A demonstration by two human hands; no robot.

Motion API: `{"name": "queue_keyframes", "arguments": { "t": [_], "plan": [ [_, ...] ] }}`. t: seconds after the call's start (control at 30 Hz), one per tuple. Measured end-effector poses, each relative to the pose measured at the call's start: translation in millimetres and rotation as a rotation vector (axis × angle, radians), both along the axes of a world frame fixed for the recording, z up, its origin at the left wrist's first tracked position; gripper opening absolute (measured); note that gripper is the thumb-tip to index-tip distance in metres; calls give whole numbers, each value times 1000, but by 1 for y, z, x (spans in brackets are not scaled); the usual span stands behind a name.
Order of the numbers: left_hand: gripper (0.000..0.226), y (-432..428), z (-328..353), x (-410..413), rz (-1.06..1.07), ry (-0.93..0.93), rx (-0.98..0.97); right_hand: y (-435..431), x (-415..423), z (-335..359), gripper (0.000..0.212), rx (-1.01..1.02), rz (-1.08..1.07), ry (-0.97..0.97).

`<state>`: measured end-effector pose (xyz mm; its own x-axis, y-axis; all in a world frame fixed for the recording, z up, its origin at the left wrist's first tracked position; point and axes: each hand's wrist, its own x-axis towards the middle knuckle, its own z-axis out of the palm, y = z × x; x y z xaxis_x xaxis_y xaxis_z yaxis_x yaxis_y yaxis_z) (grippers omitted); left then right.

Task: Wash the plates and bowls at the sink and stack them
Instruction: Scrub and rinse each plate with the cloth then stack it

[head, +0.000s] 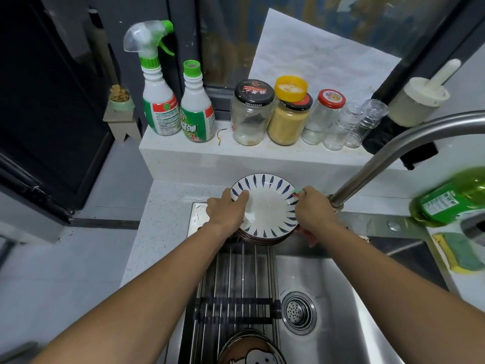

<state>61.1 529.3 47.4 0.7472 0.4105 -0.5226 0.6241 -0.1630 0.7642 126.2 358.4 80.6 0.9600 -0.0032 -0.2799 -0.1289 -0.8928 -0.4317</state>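
Head view, looking down at a steel sink. Both forearms reach toward the middle of the frame. There a white plate with blue leaf strokes round its rim sits at the top of a stack of plates, at the far end of a roll-up drying rack laid over the left part of the sink. Whether its full weight rests on the stack cannot be told.

The left hand grips the plate's left rim, with its thumb lying on the inner face and its other fingers hidden beneath. The right hand is curled round the right rim, with its fingertips at the edge.

At the bottom of the frame, on the near end of the rack, lies another stack of dishes with a cartoon print, cut off by the edge. The drain strainer is just right of the rack.

A curved steel faucet arcs in from the right. At the right edge a green dish soap bottle stands above a yellow and green sponge.

Across the upper middle, a white ledge carries a spray bottle, a second green-capped bottle, and a row of glass jars.
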Motion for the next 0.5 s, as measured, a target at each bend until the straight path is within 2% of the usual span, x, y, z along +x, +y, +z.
{"name": "queue_keyframes", "arguments": {
  "t": [0.13,0.33,0.5],
  "plan": [
    [59,-2,0,-1,21,-7,-27,-4,-2,3,26,41,-129,-42],
    [69,-2,1,-5,52,4,-39,-7,-12,7,21,-7,-61,-170],
    [104,-5,10,-13,110,2,-116,-16,-18,19,27,61,-87,-264]
  ]
}}
